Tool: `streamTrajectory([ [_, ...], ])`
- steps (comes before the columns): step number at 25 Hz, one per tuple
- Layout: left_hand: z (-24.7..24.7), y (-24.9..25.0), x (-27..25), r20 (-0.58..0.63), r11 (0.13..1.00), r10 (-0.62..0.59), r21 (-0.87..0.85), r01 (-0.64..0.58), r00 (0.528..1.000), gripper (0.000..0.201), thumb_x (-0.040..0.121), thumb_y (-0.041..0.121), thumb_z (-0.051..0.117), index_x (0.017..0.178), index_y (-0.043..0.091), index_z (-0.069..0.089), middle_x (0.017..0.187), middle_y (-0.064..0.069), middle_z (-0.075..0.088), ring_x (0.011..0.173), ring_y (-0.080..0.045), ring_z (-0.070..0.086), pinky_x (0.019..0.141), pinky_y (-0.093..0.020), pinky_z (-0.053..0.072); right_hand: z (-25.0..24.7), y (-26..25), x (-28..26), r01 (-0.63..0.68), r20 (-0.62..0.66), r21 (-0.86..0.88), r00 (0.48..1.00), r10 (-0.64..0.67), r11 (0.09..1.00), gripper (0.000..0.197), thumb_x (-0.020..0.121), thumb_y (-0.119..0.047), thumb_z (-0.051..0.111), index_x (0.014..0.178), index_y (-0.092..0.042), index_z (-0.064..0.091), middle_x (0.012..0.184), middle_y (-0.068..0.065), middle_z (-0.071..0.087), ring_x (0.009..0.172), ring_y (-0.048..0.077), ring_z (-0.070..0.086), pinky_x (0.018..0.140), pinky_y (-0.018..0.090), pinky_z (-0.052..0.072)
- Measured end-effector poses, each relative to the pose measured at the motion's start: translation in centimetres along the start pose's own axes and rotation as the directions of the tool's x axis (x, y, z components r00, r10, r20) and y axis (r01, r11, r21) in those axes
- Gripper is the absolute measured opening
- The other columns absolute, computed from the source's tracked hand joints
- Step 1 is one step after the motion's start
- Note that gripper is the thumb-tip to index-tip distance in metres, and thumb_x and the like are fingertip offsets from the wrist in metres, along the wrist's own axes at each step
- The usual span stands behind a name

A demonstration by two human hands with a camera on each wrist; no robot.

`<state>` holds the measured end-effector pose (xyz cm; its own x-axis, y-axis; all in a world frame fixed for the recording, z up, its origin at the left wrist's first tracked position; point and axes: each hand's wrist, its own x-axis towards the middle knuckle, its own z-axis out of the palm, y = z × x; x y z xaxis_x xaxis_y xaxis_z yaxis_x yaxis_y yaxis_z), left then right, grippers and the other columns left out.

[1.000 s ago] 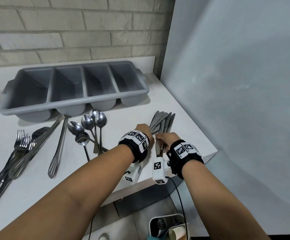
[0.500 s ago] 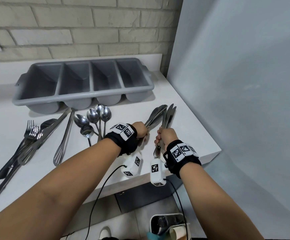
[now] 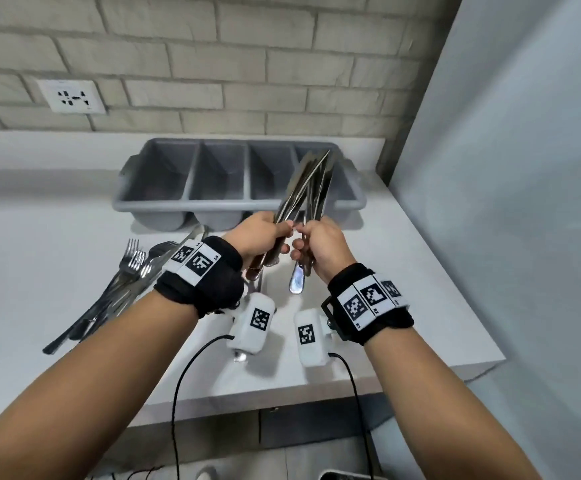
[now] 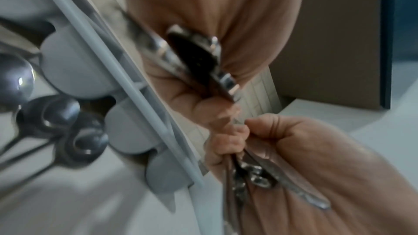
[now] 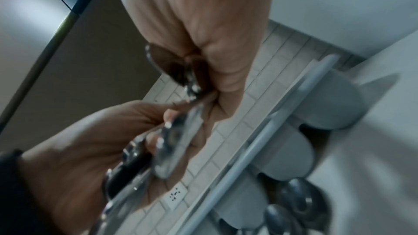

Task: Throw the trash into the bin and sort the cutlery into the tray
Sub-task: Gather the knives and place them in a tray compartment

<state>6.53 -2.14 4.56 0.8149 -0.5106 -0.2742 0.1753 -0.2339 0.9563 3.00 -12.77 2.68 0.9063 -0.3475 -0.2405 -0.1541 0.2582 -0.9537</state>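
Observation:
Both hands hold bundles of table knives (image 3: pixel 308 188) above the white counter, handles down and blades slanting up over the rightmost compartment of the grey four-compartment tray (image 3: pixel 212 207). My left hand (image 3: pixel 264 233) grips one bundle by the handles (image 4: pixel 194 56). My right hand (image 3: pixel 320 242) grips the other bundle (image 5: pixel 176 140), and the two sets of blades cross. The hands are almost touching. All four tray compartments look empty. Forks (image 3: pixel 133 268) lie on the counter to the left, and spoons (image 4: pixel 63 113) lie in front of the tray, hidden in the head view by my left wrist.
A brick wall with a socket (image 3: pixel 70 97) stands behind the tray. A grey panel (image 3: pixel 507 202) closes the right side, and the counter edge (image 3: pixel 316 393) runs near my forearms. The white rim of a bin (image 3: pixel 344 474) shows on the floor below.
Both hands have lifted the knives off the counter and carried them up and forward to the tray's right end. The blades now point up over it.

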Motion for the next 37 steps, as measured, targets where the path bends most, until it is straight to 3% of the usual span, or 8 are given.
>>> streamTrajectory([
  [3, -4.9, 0.9, -0.4, -0.061, 0.993, -0.008, -0.121, 0.001, 0.998, 0.033, 0.099, 0.007, 0.038, 0.068, 0.007, 0.050, 0.038, 0.001, 0.057, 0.026, -0.004, 0.048, 0.032, -0.013, 0.037, 5.1, -1.2, 2.0, 0.014, 0.133, -0.023, 0.991, -0.011, 1.000, 0.014, 0.090, 0.007, 0.035, 0.086, -0.004, 0.044, 0.049, 0.006, 0.043, 0.028, 0.010, 0.046, 0.032, 0.019, 0.035],
  [7, -12.8, 0.7, 0.7, -0.217, 0.987, -0.048, -0.163, 0.012, 0.975, 0.027, 0.098, 0.008, 0.043, 0.071, 0.008, 0.047, 0.057, -0.003, 0.053, 0.027, -0.003, 0.048, 0.030, -0.011, 0.038, 12.4, -1.4, 5.9, -0.019, 0.184, -0.114, 0.982, 0.040, 0.993, 0.015, 0.092, 0.000, 0.043, 0.106, -0.006, 0.045, 0.058, 0.004, 0.044, 0.040, 0.011, 0.043, 0.034, 0.019, 0.037],
  [13, -22.2, 0.9, 3.4, -0.232, 0.967, -0.187, -0.214, 0.137, 0.955, 0.032, 0.099, 0.002, 0.034, 0.072, 0.006, 0.052, 0.047, 0.000, 0.056, 0.026, -0.002, 0.047, 0.029, -0.011, 0.036, 21.5, -1.2, 11.8, -0.157, 0.261, -0.111, 0.948, 0.181, 0.981, 0.029, 0.093, 0.003, 0.032, 0.071, -0.005, 0.049, 0.064, 0.007, 0.047, 0.042, 0.013, 0.041, 0.033, 0.017, 0.034],
  [23, -28.9, 0.8, 11.3, -0.216, 0.907, -0.381, 0.102, 0.409, 0.899, 0.034, 0.094, -0.004, 0.032, 0.064, 0.002, 0.048, 0.035, -0.005, 0.052, 0.022, -0.012, 0.047, 0.028, -0.013, 0.035, 28.1, 2.0, 19.7, -0.250, 0.065, -0.258, 0.959, 0.275, 0.933, 0.032, 0.089, 0.011, 0.023, 0.067, -0.004, 0.041, 0.061, 0.011, 0.041, 0.047, 0.017, 0.042, 0.032, 0.018, 0.035],
  [26, -28.7, 1.0, 12.5, -0.292, 0.857, -0.273, 0.359, 0.369, 0.917, 0.024, 0.091, 0.004, 0.045, 0.092, -0.008, 0.066, 0.085, -0.019, 0.067, 0.076, -0.029, 0.066, 0.054, -0.028, 0.046, 28.0, 2.9, 20.9, -0.289, 0.022, -0.262, 0.952, 0.305, 0.921, 0.032, 0.089, 0.010, 0.031, 0.068, -0.004, 0.050, 0.066, 0.011, 0.049, 0.065, 0.027, 0.054, 0.054, 0.033, 0.044],
  [29, -28.8, 0.2, 13.6, -0.321, 0.831, -0.205, 0.442, 0.337, 0.925, 0.036, 0.093, 0.005, 0.042, 0.122, -0.010, 0.056, 0.128, -0.025, 0.058, 0.116, -0.036, 0.058, 0.091, -0.036, 0.047, 27.9, 3.2, 22.1, -0.231, -0.013, -0.325, 0.971, 0.240, 0.917, 0.029, 0.093, 0.002, 0.035, 0.101, 0.005, 0.062, 0.100, 0.018, 0.062, 0.084, 0.019, 0.050, 0.059, 0.024, 0.036],
  [34, -28.2, -0.6, 13.5, -0.353, 0.810, -0.080, 0.522, 0.267, 0.932, 0.038, 0.093, 0.005, 0.044, 0.127, -0.001, 0.058, 0.136, -0.017, 0.056, 0.125, -0.029, 0.053, 0.100, -0.027, 0.042, 27.1, 2.8, 21.4, -0.110, 0.031, -0.403, 0.991, 0.133, 0.909, 0.039, 0.091, 0.001, 0.037, 0.127, 0.000, 0.052, 0.087, 0.009, 0.056, 0.061, 0.014, 0.048, 0.050, 0.025, 0.042],
  [37, -27.0, -0.4, 12.2, -0.365, 0.862, 0.015, 0.476, 0.172, 0.931, 0.036, 0.090, 0.009, 0.048, 0.123, 0.006, 0.062, 0.130, -0.014, 0.062, 0.110, -0.025, 0.061, 0.082, -0.012, 0.049, 25.1, 1.1, 18.8, -0.054, 0.039, -0.363, 0.997, 0.074, 0.930, 0.036, 0.091, 0.003, 0.037, 0.122, -0.008, 0.052, 0.079, 0.006, 0.052, 0.056, 0.013, 0.047, 0.045, 0.024, 0.041],
])
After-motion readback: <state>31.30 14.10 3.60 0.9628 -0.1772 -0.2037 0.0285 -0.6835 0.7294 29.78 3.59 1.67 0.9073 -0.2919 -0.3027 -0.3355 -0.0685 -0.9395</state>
